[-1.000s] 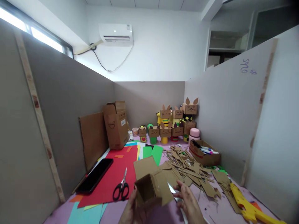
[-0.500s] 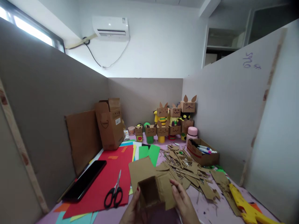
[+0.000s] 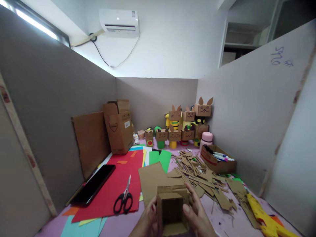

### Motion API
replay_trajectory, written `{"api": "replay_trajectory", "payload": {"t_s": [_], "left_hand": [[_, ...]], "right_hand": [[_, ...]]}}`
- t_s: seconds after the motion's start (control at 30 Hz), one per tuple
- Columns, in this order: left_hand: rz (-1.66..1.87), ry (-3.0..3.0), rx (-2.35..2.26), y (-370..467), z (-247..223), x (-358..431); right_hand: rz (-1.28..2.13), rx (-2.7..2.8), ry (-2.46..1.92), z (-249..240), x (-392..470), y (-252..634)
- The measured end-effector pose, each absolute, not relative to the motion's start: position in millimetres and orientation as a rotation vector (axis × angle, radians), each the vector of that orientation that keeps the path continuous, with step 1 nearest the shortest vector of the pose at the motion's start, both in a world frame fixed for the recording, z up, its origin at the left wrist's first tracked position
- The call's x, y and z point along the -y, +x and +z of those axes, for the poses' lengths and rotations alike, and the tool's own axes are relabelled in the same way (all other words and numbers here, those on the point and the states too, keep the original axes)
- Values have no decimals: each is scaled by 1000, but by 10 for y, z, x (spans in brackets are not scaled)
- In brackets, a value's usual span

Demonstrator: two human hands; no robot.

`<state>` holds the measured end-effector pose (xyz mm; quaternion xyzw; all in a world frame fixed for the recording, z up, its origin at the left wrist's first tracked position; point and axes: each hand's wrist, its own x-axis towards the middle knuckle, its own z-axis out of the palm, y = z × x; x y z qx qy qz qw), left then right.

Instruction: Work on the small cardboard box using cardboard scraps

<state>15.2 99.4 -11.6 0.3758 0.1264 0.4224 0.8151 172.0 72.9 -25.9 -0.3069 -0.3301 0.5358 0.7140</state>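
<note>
A small cardboard box (image 3: 172,194) is held low in the middle, its open side facing me and its hollow inside dark. My left hand (image 3: 148,219) grips the box's left side. On the right side, my right hand (image 3: 197,210) holds it with the thumb at the front edge and a finger stretched along the top corner. Behind the box lies a flat cardboard sheet (image 3: 151,179). Black-handled scissors (image 3: 123,200) rest on red paper (image 3: 106,197) to the left. Cardboard scraps (image 3: 204,184) are heaped beyond my right hand.
A black phone (image 3: 95,184) lies at the left. Toward the back stand a tall cardboard box (image 3: 118,130), several cardboard animal figures (image 3: 175,134) and a pink bottle (image 3: 206,139). At the right are a pen box (image 3: 217,161) and a yellow glue gun (image 3: 264,214).
The box has turned and shifted right, so its opening faces me more squarely. My right hand has moved from the flap at its right to the box's side. The whole view has shifted slightly.
</note>
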Motion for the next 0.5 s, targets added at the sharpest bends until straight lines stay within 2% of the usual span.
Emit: {"api": "replay_trajectory", "payload": {"t_s": [0.27, 0.5], "left_hand": [[916, 710, -215, 62, -193, -1149], [908, 683, -257, 59, -192, -1115]], "right_hand": [[1727, 419, -518, -42, -657, 1799], [1775, 307, -399, -21, -676, 1797]]}}
